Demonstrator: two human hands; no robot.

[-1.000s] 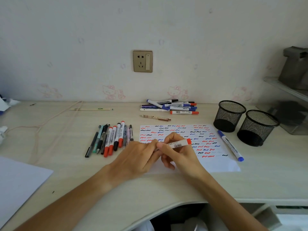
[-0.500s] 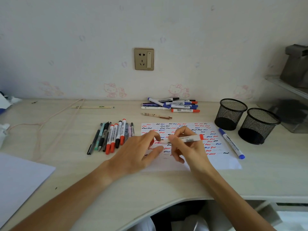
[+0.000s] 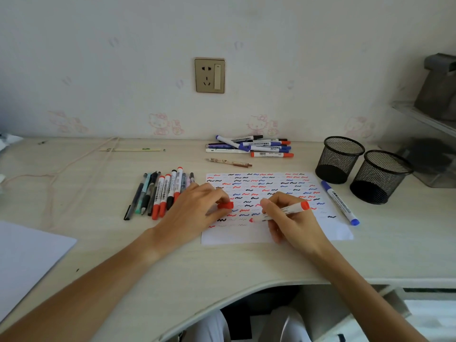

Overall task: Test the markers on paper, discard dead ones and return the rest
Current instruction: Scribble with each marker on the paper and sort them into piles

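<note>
Now uncapped: red marker (image 3: 281, 211) sits in a right hand (image 3: 290, 218) writing grip, tip just reaching the paper (image 3: 328, 233) near the lower squiggles. A second ago it was capped. Left hand (image 3: 195, 211) pinches the red cap (image 3: 225, 205). Test stroke next, probably.

Both forearms are reaching forward over the desk (image 3: 246, 262). Left hand (image 3: 195, 211) is pinching a red cap (image 3: 225, 205) at its fingertips; right hand (image 3: 291, 218) is holding an uncapped marker (image 3: 283, 211) in a writing grip.
</note>
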